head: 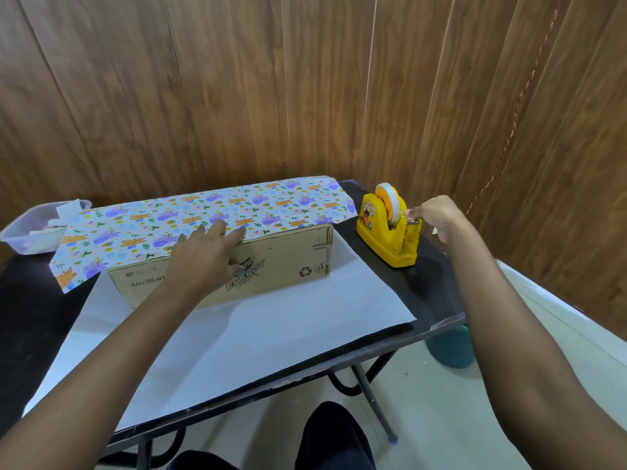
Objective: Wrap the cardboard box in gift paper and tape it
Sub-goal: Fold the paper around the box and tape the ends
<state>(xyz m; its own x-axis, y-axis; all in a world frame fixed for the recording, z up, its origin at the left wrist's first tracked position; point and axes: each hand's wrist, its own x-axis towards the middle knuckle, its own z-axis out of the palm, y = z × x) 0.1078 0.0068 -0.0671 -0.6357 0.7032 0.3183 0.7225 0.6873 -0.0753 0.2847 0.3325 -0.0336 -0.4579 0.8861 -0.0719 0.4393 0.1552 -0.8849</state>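
Knees [336,435] in dark trousers at bottom edge, under black table [20,317]. Cardboard box [288,262] lies on gift paper [271,334], white side up; far flap folded over box top, print showing. Left hand [207,249]: fingers straight, spread, pressing flap flat. Right hand [432,213]: fingers curled, pinching tape [395,201] at yellow dispenser [386,239] cutter, right of box.
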